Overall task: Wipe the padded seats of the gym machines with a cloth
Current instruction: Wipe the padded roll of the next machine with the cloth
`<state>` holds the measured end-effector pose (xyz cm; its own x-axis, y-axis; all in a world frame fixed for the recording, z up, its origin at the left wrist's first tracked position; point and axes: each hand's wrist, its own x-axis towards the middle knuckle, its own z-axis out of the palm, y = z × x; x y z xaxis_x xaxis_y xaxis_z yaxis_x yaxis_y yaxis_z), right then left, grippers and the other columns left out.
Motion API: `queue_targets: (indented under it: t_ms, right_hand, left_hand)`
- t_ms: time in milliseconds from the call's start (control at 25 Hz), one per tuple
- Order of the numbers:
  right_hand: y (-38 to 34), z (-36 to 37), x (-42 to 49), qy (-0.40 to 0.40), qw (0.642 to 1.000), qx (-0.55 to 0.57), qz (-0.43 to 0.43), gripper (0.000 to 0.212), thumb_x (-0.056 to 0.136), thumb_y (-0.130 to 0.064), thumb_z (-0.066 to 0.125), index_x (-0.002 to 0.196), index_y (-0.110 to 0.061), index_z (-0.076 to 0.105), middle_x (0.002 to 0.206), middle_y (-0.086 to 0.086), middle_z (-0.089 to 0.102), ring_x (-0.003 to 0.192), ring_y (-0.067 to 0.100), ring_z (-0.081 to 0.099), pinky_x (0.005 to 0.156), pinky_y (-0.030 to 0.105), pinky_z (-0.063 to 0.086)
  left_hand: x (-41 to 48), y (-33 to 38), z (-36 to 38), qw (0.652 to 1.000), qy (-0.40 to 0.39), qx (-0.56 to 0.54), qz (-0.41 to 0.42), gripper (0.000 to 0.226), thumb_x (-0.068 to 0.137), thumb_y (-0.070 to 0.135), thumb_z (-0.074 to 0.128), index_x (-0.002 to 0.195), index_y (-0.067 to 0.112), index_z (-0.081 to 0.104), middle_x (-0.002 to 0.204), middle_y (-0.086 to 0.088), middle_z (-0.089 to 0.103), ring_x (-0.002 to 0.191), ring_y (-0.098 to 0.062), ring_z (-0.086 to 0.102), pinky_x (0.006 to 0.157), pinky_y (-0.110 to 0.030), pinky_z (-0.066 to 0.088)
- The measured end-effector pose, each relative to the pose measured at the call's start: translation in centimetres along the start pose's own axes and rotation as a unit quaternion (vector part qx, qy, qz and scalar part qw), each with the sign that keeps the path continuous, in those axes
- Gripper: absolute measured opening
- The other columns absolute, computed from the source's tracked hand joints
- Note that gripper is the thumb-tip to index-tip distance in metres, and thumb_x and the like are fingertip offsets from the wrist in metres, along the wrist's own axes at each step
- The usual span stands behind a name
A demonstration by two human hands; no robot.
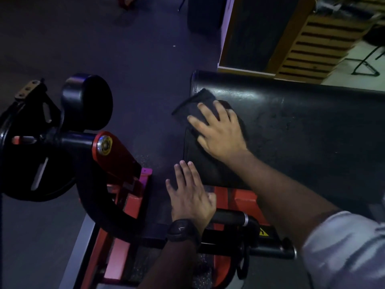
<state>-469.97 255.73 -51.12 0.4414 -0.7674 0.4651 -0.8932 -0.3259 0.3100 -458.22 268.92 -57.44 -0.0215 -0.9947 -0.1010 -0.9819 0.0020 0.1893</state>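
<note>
A black padded seat (291, 126) of a red-framed gym machine fills the right half of the view. A dark grey cloth (194, 106) lies on the pad's left end, partly hanging over the edge. My right hand (218, 130) presses flat on the cloth with fingers spread. My left hand (190, 195), with a black watch on the wrist, hovers with fingers apart just off the pad's near left corner, above the frame, holding nothing.
A black roller pad (87, 103) and a red lever arm (113, 155) stand to the left. A black handle (231, 217) sits below the seat. A wooden slatted partition (312, 44) rises behind. Dark rubber floor (125, 49) spreads around.
</note>
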Motion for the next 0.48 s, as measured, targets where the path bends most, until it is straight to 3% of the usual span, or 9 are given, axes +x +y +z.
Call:
queue_targets:
  t_ms: [40, 80, 160, 200, 280, 320, 360, 440, 480]
  right_hand:
    - [1.0, 0.2, -0.5, 0.0, 1.0, -0.006, -0.01, 0.054, 0.085, -0.041, 0.057, 0.139, -0.035, 0.054, 0.152, 0.004, 0.047, 0.135, 0.037, 0.044, 0.096, 0.051, 0.042]
    - [1.0, 0.0, -0.6, 0.003, 0.997, 0.006, 0.079, 0.055, 0.085, -0.04, 0.057, 0.14, -0.036, 0.052, 0.153, 0.003, 0.045, 0.137, 0.036, 0.043, 0.095, 0.05, 0.042]
    - [-2.0, -0.3, -1.2, 0.024, 0.934, 0.064, 0.351, 0.057, 0.086, -0.038, 0.057, 0.142, -0.036, 0.049, 0.155, 0.002, 0.04, 0.14, 0.036, 0.038, 0.1, 0.052, 0.041]
    - [-4.0, 0.0, -1.8, 0.022, 0.935, 0.073, 0.347, 0.057, 0.085, -0.037, 0.058, 0.141, -0.035, 0.05, 0.155, 0.003, 0.04, 0.14, 0.037, 0.038, 0.101, 0.054, 0.04]
    - [-3.0, 0.8, -4.0, 0.007, 0.998, 0.029, 0.054, 0.055, 0.083, -0.038, 0.061, 0.138, -0.035, 0.055, 0.153, 0.004, 0.046, 0.137, 0.039, 0.043, 0.1, 0.053, 0.042]
    - [-0.2, 1.0, -4.4, -0.003, 0.999, 0.017, -0.036, 0.054, 0.083, -0.038, 0.061, 0.136, -0.035, 0.057, 0.151, 0.004, 0.049, 0.135, 0.038, 0.045, 0.097, 0.051, 0.043]
    - [1.6, 0.9, -4.4, 0.004, 1.0, 0.009, -0.004, 0.053, 0.083, -0.038, 0.061, 0.136, -0.036, 0.057, 0.151, 0.003, 0.049, 0.134, 0.037, 0.045, 0.095, 0.049, 0.044]
    - [1.5, 0.0, -4.3, 0.029, 0.955, 0.045, 0.291, 0.054, 0.083, -0.036, 0.056, 0.137, -0.036, 0.053, 0.153, 0.002, 0.044, 0.137, 0.036, 0.041, 0.097, 0.051, 0.043]
    - [-0.6, 0.1, -4.4, 0.034, 0.929, 0.05, 0.365, 0.055, 0.083, -0.036, 0.054, 0.138, -0.035, 0.052, 0.154, 0.003, 0.042, 0.138, 0.037, 0.04, 0.1, 0.052, 0.042]
  left_hand:
    - [0.0, 0.0, 0.1, 1.0, 0.001, -0.003, 0.0, 0.093, 0.073, 0.043, 0.035, 0.152, -0.005, 0.034, 0.156, -0.025, 0.038, 0.145, -0.039, 0.037, 0.105, -0.064, 0.041]
    - [0.1, 0.0, 0.1, 1.0, 0.002, -0.003, 0.002, 0.093, 0.073, 0.043, 0.036, 0.152, -0.005, 0.035, 0.156, -0.025, 0.039, 0.144, -0.039, 0.037, 0.104, -0.064, 0.041]
    - [0.1, -0.1, 0.2, 1.0, 0.011, -0.002, 0.007, 0.094, 0.072, 0.044, 0.044, 0.152, -0.005, 0.036, 0.156, -0.025, 0.039, 0.144, -0.039, 0.038, 0.104, -0.063, 0.042]
    - [0.1, 0.0, 0.3, 1.0, 0.011, -0.001, 0.008, 0.096, 0.071, 0.044, 0.049, 0.152, -0.005, 0.036, 0.156, -0.025, 0.039, 0.144, -0.038, 0.039, 0.103, -0.063, 0.043]
    - [0.0, 0.0, 0.4, 1.0, 0.006, 0.003, 0.008, 0.098, 0.071, 0.044, 0.055, 0.152, -0.005, 0.035, 0.157, -0.024, 0.037, 0.145, -0.038, 0.037, 0.104, -0.062, 0.043]
    - [0.0, -0.1, 0.5, 1.0, 0.006, 0.006, 0.006, 0.098, 0.071, 0.044, 0.054, 0.153, -0.005, 0.032, 0.158, -0.024, 0.035, 0.146, -0.037, 0.035, 0.105, -0.062, 0.041]
    - [0.1, -0.1, 0.5, 1.0, 0.007, 0.007, 0.004, 0.098, 0.072, 0.045, 0.052, 0.154, -0.004, 0.03, 0.16, -0.024, 0.033, 0.148, -0.037, 0.032, 0.107, -0.061, 0.04]
    - [0.1, -0.1, 0.4, 1.0, 0.008, 0.007, 0.005, 0.098, 0.075, 0.045, 0.05, 0.156, -0.004, 0.024, 0.162, -0.023, 0.028, 0.15, -0.036, 0.028, 0.109, -0.061, 0.037]
    - [0.1, -0.1, 0.4, 1.0, 0.01, 0.01, 0.007, 0.098, 0.077, 0.044, 0.05, 0.157, -0.004, 0.021, 0.163, -0.024, 0.025, 0.151, -0.036, 0.025, 0.11, -0.061, 0.036]
